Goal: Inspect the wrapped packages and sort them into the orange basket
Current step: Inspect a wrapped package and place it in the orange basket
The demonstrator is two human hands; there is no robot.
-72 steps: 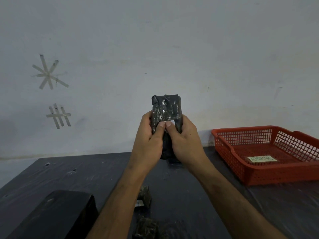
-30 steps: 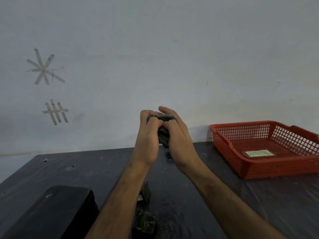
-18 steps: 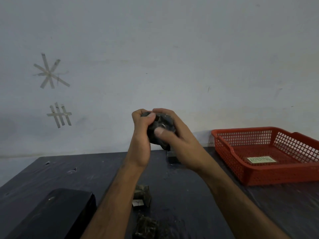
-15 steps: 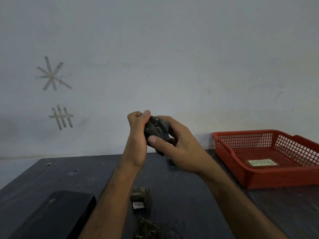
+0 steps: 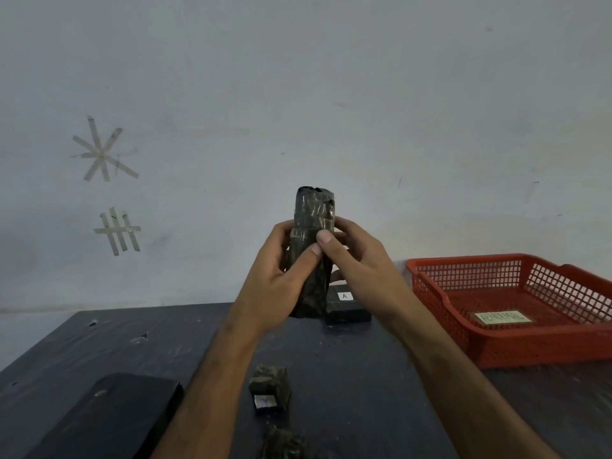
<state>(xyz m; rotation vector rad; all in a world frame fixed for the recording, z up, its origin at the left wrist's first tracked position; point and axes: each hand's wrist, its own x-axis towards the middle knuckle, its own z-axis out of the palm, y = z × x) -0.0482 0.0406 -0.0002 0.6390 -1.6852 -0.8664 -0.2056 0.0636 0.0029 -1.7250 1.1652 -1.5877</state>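
package [image 5: 313, 250]: held upright at chest height over the table [image 5: 364, 359], long face to camera, likely so the wrap can be checked.
left hand [image 5: 278, 279]: wraps lower half, thumb across front, carries the weight.
right hand [image 5: 357, 260]: pinches upper edge, steadies it.
basket [image 5: 496, 346]: well apart to the right, only a label inside, drop spot.
spares [image 5: 270, 387]: two small packages on table, near edge, waiting.
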